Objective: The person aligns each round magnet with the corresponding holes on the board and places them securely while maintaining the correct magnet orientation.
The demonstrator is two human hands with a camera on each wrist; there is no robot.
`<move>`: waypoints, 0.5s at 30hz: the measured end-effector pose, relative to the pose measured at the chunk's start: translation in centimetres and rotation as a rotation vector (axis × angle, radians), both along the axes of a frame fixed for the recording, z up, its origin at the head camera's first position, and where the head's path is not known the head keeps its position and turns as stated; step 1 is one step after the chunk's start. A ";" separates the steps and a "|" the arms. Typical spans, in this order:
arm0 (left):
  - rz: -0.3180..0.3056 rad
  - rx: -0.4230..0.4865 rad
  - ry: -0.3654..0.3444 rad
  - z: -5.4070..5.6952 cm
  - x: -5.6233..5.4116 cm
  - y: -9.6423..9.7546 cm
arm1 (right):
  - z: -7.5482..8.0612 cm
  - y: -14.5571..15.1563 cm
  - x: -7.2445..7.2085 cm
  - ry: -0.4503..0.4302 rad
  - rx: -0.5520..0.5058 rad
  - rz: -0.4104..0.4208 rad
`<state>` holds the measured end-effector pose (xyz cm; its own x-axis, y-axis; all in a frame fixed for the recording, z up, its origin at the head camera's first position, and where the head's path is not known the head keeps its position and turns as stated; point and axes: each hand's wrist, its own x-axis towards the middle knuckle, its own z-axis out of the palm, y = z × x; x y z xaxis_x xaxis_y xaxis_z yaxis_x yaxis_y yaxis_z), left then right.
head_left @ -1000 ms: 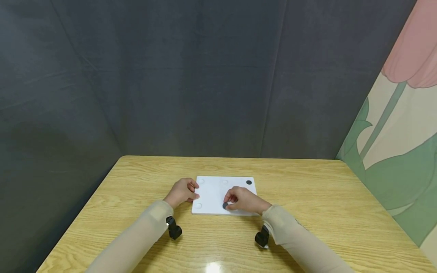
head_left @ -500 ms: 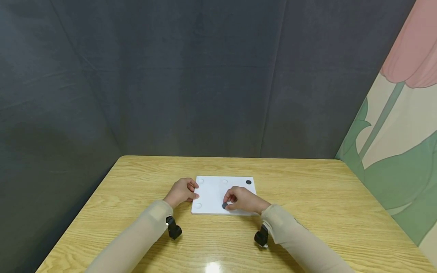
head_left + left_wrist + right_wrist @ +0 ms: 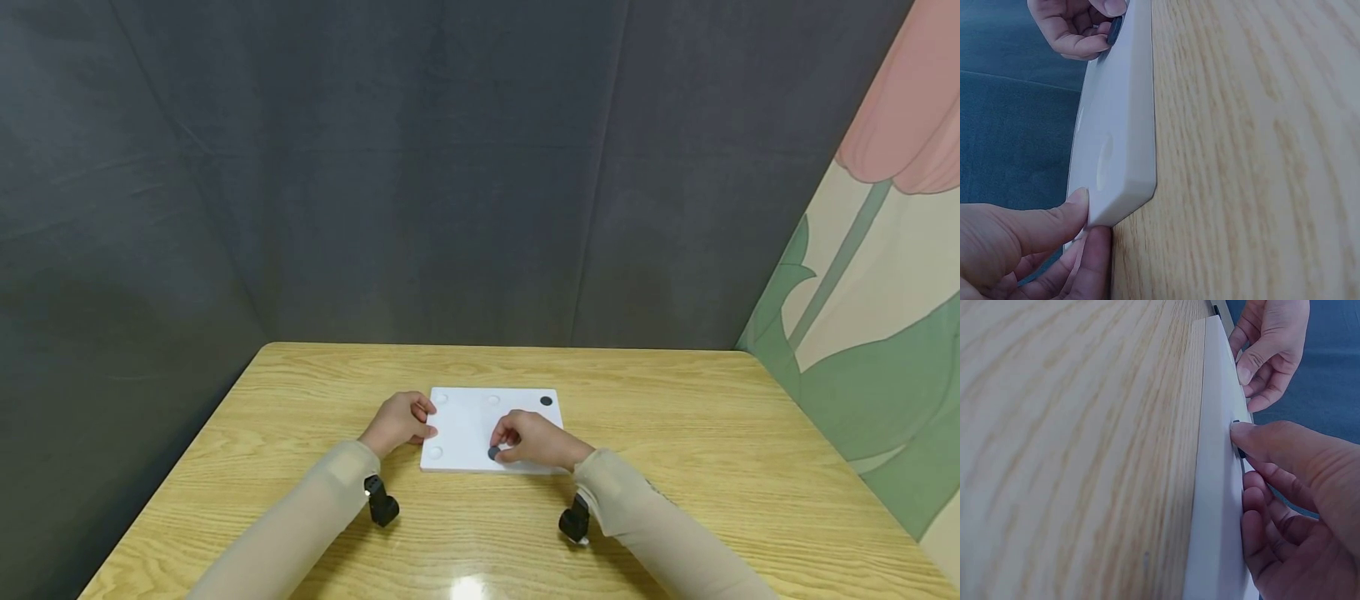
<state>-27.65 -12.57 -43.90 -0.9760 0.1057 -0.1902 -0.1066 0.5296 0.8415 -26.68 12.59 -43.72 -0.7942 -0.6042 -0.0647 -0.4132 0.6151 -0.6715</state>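
Observation:
A white rectangular board [image 3: 463,427] with shallow round recesses lies flat on the table. At its left edge my left hand [image 3: 397,419] grips it, thumb on top and fingers against the side in the left wrist view. My right hand [image 3: 538,440] is over the board's front half and pinches a small black disc [image 3: 493,452] between thumb and finger. That disc [image 3: 1115,30] looks tilted in the left wrist view and is at the board's surface. Another black disc [image 3: 546,401] lies in the back right corner. The right hand hides the board's front right part.
Bare recesses show at the back left [image 3: 442,398], back middle [image 3: 493,399] and front left [image 3: 436,452]. The wooden table [image 3: 675,417] extends around the board. A dark curtain [image 3: 450,208] hangs behind it, and a flower-patterned wall [image 3: 877,333] stands to the right.

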 end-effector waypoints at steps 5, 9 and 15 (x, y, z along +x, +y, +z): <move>0.003 0.002 -0.003 0.0 0.0 0.0 | 0.0 0.0 0.0 0.000 0.001 -0.002; 0.005 0.001 -0.004 0.0 0.0 0.0 | -0.1 0.1 0.0 0.001 0.001 0.001; 0.006 0.004 -0.008 0.1 0.0 0.0 | -0.2 0.1 -0.1 -0.009 -0.001 -0.005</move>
<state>-27.64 -12.54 -43.81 -0.9750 0.1010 -0.1978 -0.1166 0.5252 0.8430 -26.73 12.67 -43.90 -0.7967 -0.6001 -0.0719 -0.4037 0.6168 -0.6757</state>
